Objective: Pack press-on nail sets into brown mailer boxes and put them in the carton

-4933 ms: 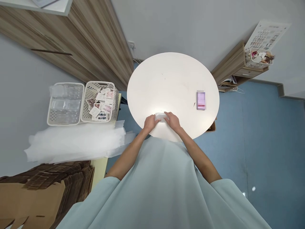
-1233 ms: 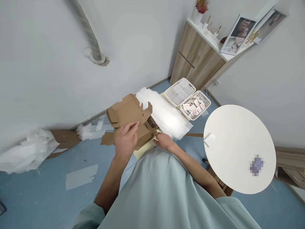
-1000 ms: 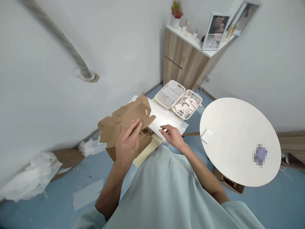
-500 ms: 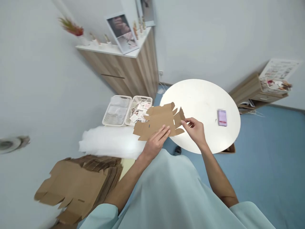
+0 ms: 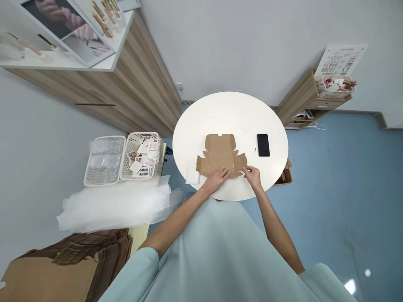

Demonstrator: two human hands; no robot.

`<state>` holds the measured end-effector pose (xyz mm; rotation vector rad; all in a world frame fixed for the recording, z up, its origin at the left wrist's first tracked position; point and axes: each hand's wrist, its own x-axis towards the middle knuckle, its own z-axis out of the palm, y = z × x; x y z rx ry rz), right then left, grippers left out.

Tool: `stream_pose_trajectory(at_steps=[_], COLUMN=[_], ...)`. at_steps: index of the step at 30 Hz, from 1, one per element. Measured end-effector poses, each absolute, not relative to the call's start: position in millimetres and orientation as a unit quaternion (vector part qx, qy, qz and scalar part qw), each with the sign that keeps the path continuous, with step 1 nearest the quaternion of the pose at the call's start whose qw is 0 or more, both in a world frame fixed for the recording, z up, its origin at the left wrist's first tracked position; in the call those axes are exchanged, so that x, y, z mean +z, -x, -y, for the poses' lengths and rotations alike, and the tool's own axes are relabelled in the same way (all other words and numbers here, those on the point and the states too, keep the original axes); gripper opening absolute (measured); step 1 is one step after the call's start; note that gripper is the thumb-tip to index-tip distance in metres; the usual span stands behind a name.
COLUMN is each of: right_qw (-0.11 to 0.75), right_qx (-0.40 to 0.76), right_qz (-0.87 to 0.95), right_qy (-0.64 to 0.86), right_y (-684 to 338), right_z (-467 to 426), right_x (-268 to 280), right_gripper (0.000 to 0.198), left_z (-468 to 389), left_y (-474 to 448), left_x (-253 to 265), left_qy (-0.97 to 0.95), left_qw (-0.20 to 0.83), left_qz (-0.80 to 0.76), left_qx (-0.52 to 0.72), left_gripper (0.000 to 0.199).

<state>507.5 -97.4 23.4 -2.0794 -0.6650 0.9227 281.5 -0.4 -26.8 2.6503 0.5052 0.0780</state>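
A flattened brown cardboard box (image 5: 220,149) lies on the round white table (image 5: 195,121) with its side flaps spread. My left hand (image 5: 215,180) rests on its near edge, fingers stretched out flat. At the right side flap my right hand (image 5: 252,175) is closed, thumb and fingers pinching the flap's near corner. A flat white packet (image 5: 192,174) lies by the table's edge, left of the cardboard. Beyond my right hand is a black phone (image 5: 263,145), its screen dark.
To the left stand a white basket of small packets (image 5: 125,167) and a white basket of clear plastic (image 5: 88,170). Nearer lie white wrapping sheets (image 5: 116,205) and a stack of flat cardboard boxes (image 5: 53,272). A wooden cabinet (image 5: 147,79) stands behind.
The cardboard box has come down from the table's left edge onto its middle, with both hands moving along. The view has swung left and closer. The phone's lit screen has gone dark.
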Motion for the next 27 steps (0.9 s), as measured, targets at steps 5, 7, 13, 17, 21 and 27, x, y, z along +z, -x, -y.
stream_pose_trajectory(at_steps=[5,7,13,17,21,27], right_qw=[0.326,0.300,0.268,0.284,0.296,0.281], right_qx=[0.386,0.395,0.337,0.254,0.195,0.175], right_qz=[0.241,0.239,0.284,0.335,0.351,0.346], right_qy=[0.829,0.835,0.857,0.862,0.867,0.878], right_y=[-531.4,-537.4,-557.5,-585.8,-630.1,-678.9], right_z=[114.3,118.5,108.3,76.9,32.8,-10.6], right_x=[-11.7,-19.6,-25.8,-22.4,-20.4,-25.7], right_gripper=[0.034,0.030,0.042,0.046,0.046,0.042], left_z=[4.7,4.5,-6.6,-12.3,-10.8,-7.8], left_y=[-298.7,-299.5,-278.3,-256.9,-242.8,-232.8], left_x=[-45.1,-48.7,-48.0,-45.6,-47.8,-51.4], left_qy=[-0.951,-0.945,-0.935,-0.924,-0.914,-0.908], left_qw=[0.243,0.254,0.259,0.268,0.277,0.282], left_qz=[-0.185,-0.193,-0.232,-0.268,-0.292,-0.309], left_qx=[-0.045,-0.070,-0.074,-0.051,-0.042,-0.027], left_gripper=[0.056,0.057,0.066,0.069,0.067,0.065])
